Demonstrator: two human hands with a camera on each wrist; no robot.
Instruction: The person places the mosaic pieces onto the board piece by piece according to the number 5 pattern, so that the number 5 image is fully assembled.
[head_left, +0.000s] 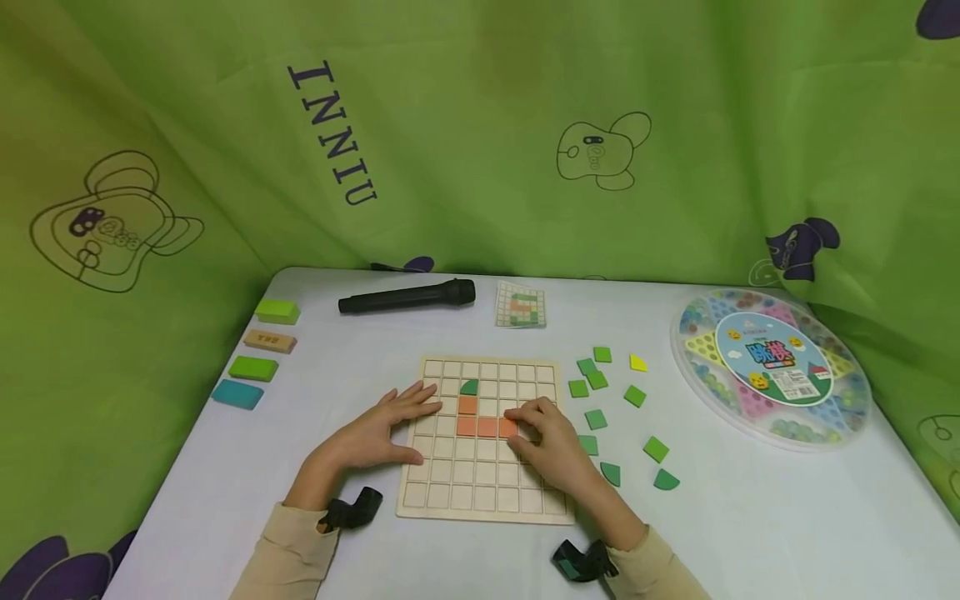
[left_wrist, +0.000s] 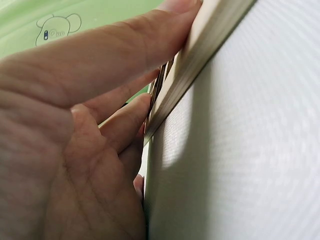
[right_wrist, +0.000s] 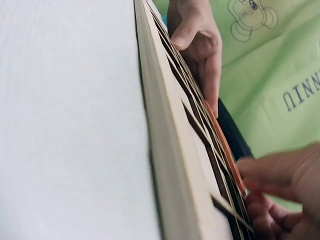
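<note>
A wooden grid board (head_left: 484, 498) lies on the table in the head view. Several orange square tiles (head_left: 467, 426) sit in its cells in an L shape, with a green quarter-circle tile (head_left: 468, 387) above the upright part. My right hand (head_left: 553, 446) pinches the orange tile (head_left: 506, 427) at the row's right end between thumb and fingers; the right wrist view shows orange at the fingertips too. With fingers spread, my left hand (head_left: 375, 432) rests on the board's left edge; its thumb touches the rim in the left wrist view.
Loose green tiles (head_left: 635, 396) and a yellow tile (head_left: 637, 363) lie right of the board. Beyond them is a round game box (head_left: 772, 367). A black microphone (head_left: 408, 297) and a pattern card (head_left: 521, 306) lie at the back. Coloured blocks (head_left: 253, 368) line the left edge.
</note>
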